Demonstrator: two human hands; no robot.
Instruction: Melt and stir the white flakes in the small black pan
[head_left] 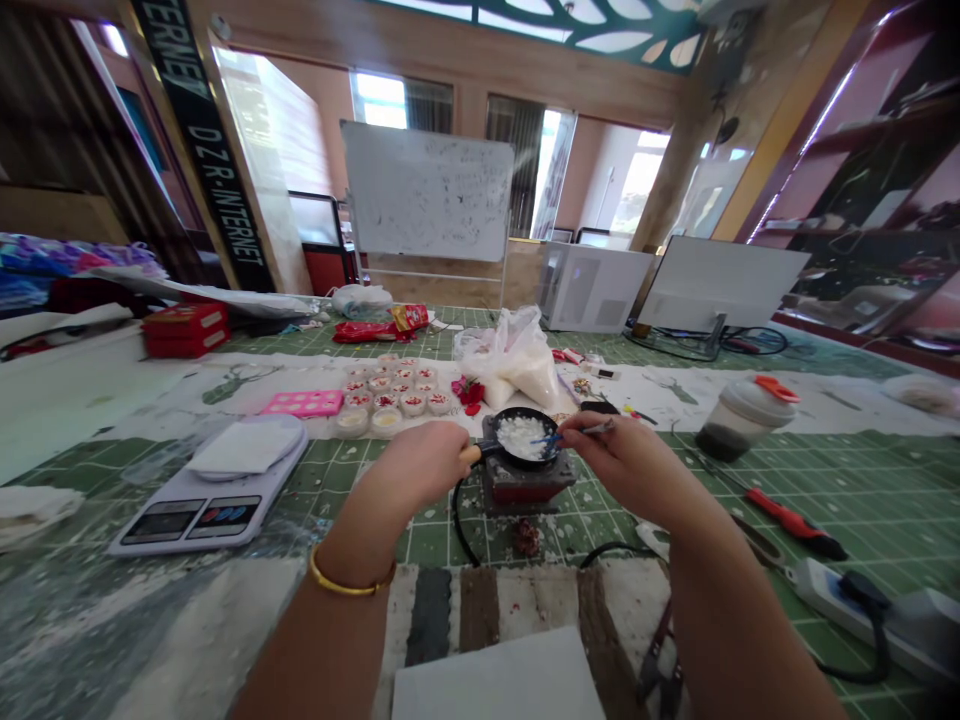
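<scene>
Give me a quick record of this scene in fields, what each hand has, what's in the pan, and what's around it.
left hand: grips the pan handle
right hand: holds a thin tool, tip in the pan
pan: small, black, holds white flakes, sits on a small heater
left of pan: kitchen scale
behind pan: small filled cups, plastic bag
right of pan: lidded cup, red-handled cutter
surface: green cutting mat

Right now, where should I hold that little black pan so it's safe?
Hold the little black pan by its handle, coming from the left side. The handle sticks out sideways, away from the small heater beneath, and the left hand already wraps it there. The rim sits right above the heater.
</scene>
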